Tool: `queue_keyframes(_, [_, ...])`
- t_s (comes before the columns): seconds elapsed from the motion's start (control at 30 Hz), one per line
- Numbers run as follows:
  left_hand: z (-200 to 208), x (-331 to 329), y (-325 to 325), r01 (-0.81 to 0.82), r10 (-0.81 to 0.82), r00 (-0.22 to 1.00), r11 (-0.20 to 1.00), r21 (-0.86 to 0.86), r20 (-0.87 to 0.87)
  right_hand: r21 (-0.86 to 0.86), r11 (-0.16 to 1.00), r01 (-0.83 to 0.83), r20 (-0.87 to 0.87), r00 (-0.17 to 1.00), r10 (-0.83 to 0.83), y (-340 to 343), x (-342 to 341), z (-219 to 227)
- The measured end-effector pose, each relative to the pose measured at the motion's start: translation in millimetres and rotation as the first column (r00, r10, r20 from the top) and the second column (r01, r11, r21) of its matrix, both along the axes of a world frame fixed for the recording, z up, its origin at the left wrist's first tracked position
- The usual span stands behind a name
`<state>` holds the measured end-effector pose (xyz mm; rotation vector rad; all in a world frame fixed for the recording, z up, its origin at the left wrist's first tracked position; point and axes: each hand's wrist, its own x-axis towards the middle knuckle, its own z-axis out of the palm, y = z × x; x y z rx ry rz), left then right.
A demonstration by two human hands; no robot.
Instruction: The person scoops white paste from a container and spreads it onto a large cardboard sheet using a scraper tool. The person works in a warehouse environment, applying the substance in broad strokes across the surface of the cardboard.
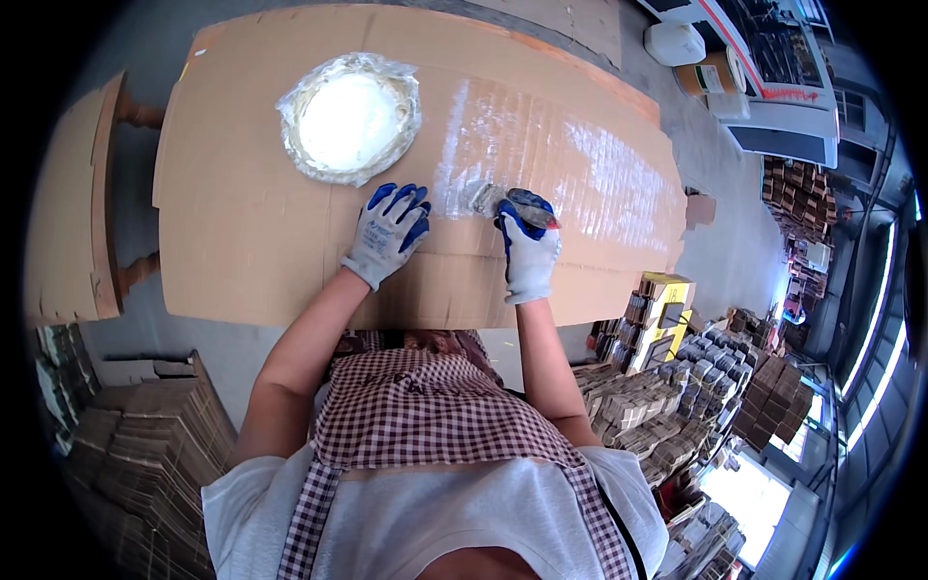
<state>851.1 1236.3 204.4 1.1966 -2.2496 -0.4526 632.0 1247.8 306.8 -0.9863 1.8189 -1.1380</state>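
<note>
Your right hand (pixel 529 253) grasps the brush (pixel 530 207) over the cardboard (pixel 232 242); your left hand (pixel 389 234), empty, spreads nearby, likely steadying it.

the head camera, the left one of a pair worn on the person's head, looks steeply down from above and behind the grip, where the right hand (pixel 530 253) closes on a tool (pixel 530 208). it faces away from the wearer, over the cardboard-topped table (pixel 222 232) that spreads beyond and around the grip. it sits near enough to take in the checked apron (pixel 425 411) on the wearer's side of the grip. the fisheye reaches wide: stacked cardboard (pixel 159 464) shows well left of the grip, a bright opening (pixel 749 507) far to its right, and straight edges bow.
</note>
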Motion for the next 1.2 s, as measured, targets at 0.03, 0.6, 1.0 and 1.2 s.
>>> queue_keyframes(0.03, [0,0,0,-0.001,0.001,1.000,1.000,-0.009,-0.001,-0.017,1.000,-0.013,0.086,0.996,0.014,2,-2,-4])
queue_keyframes(0.6, [2,-1,-1,0.000,0.000,1.000,0.999,-0.033,0.002,0.027,0.927,-0.375,-0.550,0.769,0.327,0,5,-4])
queue_keyframes(1.0, [8,-1,-2,-0.001,0.001,1.000,1.000,-0.024,-0.004,-0.079,0.884,-0.461,-0.688,0.667,0.286,-19,-23,-25])
queue_keyframes(1.2, [7,0,-2,-0.010,0.010,1.000,1.000,-0.022,0.000,-0.223,0.936,-0.272,-0.604,0.792,0.087,-52,-25,-23])
